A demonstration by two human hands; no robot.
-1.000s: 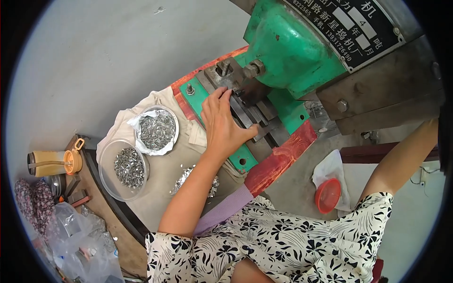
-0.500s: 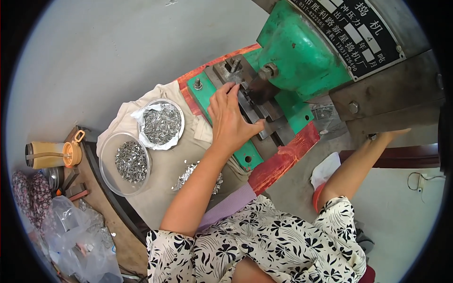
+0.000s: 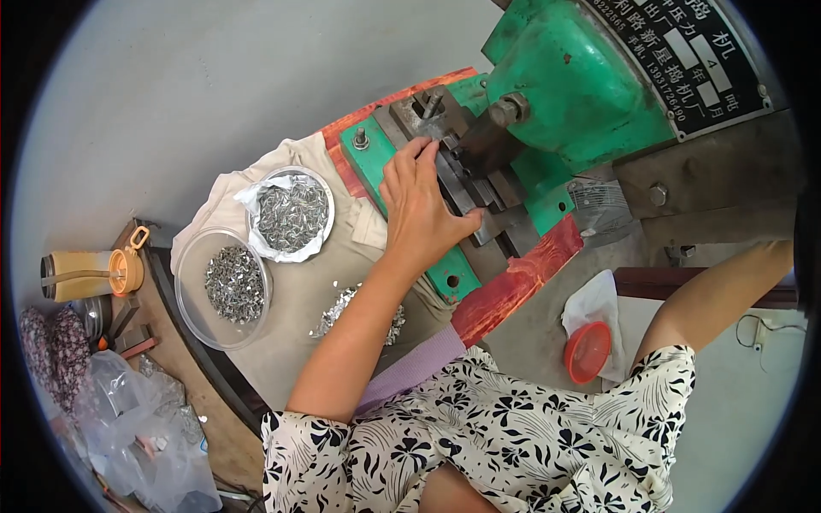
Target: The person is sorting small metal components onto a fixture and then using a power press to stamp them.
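Observation:
My left hand [image 3: 422, 205] reaches over the bed of a green press [image 3: 564, 94]. Its fingers and thumb are spread to the two ends of a dark metal bar [image 3: 455, 188] in the press tooling, gripping it. Any small piece under the fingers is hidden. Just beside the fingertips, the dark punch [image 3: 489, 150] comes down from the green head. My right forearm [image 3: 718, 295] stretches up at the right, behind the machine's steel side, which hides the right hand.
A bowl of thin shiny metal pieces [image 3: 292, 215] and a clear tub [image 3: 182, 295] of small bits rest on a beige cloth [image 3: 286, 363]. More scraps [image 3: 335, 309] lie beside my left forearm. A red bowl [image 3: 588, 352], an orange-lidded bottle [image 3: 85, 275] and plastic bags [image 3: 141, 427] are around.
My right arm has moved outward to the right and its hand has gone out of sight, uncovering the red bowl. The left hand keeps its place on the tooling; the view has shifted slightly.

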